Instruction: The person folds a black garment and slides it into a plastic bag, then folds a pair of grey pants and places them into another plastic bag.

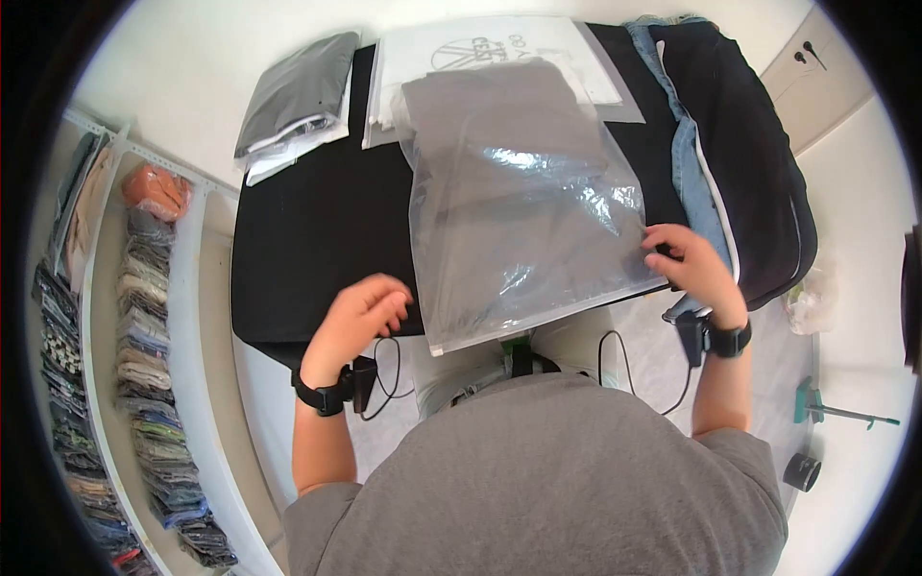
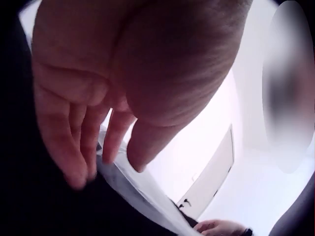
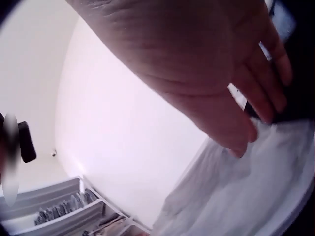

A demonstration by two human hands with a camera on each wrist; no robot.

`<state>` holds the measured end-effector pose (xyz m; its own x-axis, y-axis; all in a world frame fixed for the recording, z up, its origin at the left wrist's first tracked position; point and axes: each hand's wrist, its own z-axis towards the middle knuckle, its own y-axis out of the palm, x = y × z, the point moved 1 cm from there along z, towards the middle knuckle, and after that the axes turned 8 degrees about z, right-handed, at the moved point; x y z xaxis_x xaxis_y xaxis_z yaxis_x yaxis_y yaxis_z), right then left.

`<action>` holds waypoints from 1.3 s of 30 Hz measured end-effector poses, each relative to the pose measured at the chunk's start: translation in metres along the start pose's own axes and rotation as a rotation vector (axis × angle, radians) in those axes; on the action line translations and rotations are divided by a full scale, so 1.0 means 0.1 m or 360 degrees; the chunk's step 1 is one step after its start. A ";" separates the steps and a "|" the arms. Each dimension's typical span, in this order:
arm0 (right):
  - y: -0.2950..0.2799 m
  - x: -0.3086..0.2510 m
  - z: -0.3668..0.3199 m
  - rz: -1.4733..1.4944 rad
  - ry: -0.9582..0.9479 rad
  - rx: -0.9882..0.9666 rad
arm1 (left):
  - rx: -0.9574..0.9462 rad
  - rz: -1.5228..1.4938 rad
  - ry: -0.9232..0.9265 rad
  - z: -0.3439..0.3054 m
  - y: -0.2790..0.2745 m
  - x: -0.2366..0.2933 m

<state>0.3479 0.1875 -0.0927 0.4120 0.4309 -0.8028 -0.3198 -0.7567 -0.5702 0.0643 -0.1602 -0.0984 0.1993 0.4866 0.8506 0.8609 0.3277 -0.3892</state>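
A clear zip bag (image 1: 519,259) lies on the black-covered table (image 1: 307,230), its edge hanging a little past the near side. Folded grey cloth (image 1: 504,125) is inside its far half. My left hand (image 1: 360,312) is just left of the bag's near corner, fingers loosely bent and holding nothing; the left wrist view shows its palm (image 2: 133,64). At the bag's right edge is my right hand (image 1: 691,264), fingers loosely bent; in the right wrist view the hand (image 3: 197,64) is beside the bag (image 3: 236,182), and whether the fingertips touch it is unclear.
A packed grey garment (image 1: 303,96) lies at the table's far left. White printed bags (image 1: 451,48) are behind the clear bag. Blue denim (image 1: 696,173) and black cloth (image 1: 744,144) lie on the right. Shelves of bagged clothes (image 1: 154,365) stand at the left.
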 end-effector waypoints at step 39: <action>0.32 0.21 0.07 0.0440 -0.0814 0.0006 | 0.0149 0.0411 0.0537 0.27 -0.11 -0.19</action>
<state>0.3399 0.1758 -0.1294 -0.1516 0.4013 -0.9033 -0.3603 -0.8734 -0.3276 0.0388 -0.1511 -0.1194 0.5578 0.2755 0.7829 0.7195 0.3098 -0.6216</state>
